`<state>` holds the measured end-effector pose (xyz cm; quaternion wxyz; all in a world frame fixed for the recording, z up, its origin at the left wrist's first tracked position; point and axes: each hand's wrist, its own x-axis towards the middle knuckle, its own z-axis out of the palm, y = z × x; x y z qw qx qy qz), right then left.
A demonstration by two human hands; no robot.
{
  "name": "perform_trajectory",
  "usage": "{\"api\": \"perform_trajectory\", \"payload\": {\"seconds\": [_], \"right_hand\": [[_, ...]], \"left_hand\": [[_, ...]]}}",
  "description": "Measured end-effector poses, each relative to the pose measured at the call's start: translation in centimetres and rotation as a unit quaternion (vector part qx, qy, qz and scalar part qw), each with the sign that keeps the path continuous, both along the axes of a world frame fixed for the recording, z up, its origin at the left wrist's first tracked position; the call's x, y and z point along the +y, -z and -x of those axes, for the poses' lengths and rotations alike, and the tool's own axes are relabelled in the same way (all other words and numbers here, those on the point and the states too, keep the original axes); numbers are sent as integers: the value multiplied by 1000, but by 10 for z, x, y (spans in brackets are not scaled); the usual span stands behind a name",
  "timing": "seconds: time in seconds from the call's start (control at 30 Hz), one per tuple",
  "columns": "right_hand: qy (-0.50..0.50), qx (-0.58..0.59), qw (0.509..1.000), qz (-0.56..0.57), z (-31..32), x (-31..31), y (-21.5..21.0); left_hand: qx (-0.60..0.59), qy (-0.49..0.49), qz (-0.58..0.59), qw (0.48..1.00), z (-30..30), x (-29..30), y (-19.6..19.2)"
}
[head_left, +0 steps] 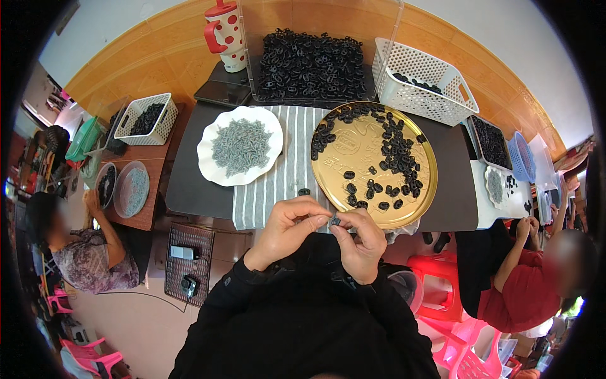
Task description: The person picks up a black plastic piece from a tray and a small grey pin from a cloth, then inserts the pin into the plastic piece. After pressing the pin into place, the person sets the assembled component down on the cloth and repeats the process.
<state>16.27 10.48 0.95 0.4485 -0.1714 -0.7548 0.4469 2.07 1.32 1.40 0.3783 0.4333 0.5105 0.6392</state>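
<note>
Over the table's front edge, both my hands meet with fingertips almost touching. My right hand [360, 245] is closed in a pinch on a small black oval piece [336, 222]. The thumb and forefinger of my left hand [285, 228] press together right beside it; what they hold is too small to make out. Just beyond, a round gold tray [353, 167] carries many loose black oval pieces [398, 155]. To the left, a white scalloped plate [206, 158] holds a heap of small grey pins [243, 146]. One black piece [304, 191] lies on the striped cloth [293, 148].
At the back stand a clear bin of black pieces [309, 66], a white perforated basket [426, 104] and a spotted tumbler [225, 38]. People work at left [95, 252] and right [524, 278]. A red stool [435, 284] is at the lower right, a wire rack [189, 265] at the lower left.
</note>
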Motion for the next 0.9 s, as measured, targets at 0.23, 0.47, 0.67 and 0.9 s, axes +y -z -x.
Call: {"api": "perform_trajectory", "payload": {"seconds": [0.23,0.47,0.67,0.9], "right_hand": [[1,17,1000,-17,2,-4,2],[-5,17,999,-48,4,-2,2],[-24,-2,998,-51,0,-1,-2],[16,22,1000,10,-9,0,3]], "left_hand": [[-108,1,9,994,-5,1,4],[-101,-10,-5,995,-7,0,8],[-71,-4,-9,997,-5,-3,3],[494,-271,52,824,9,6,-2]]}}
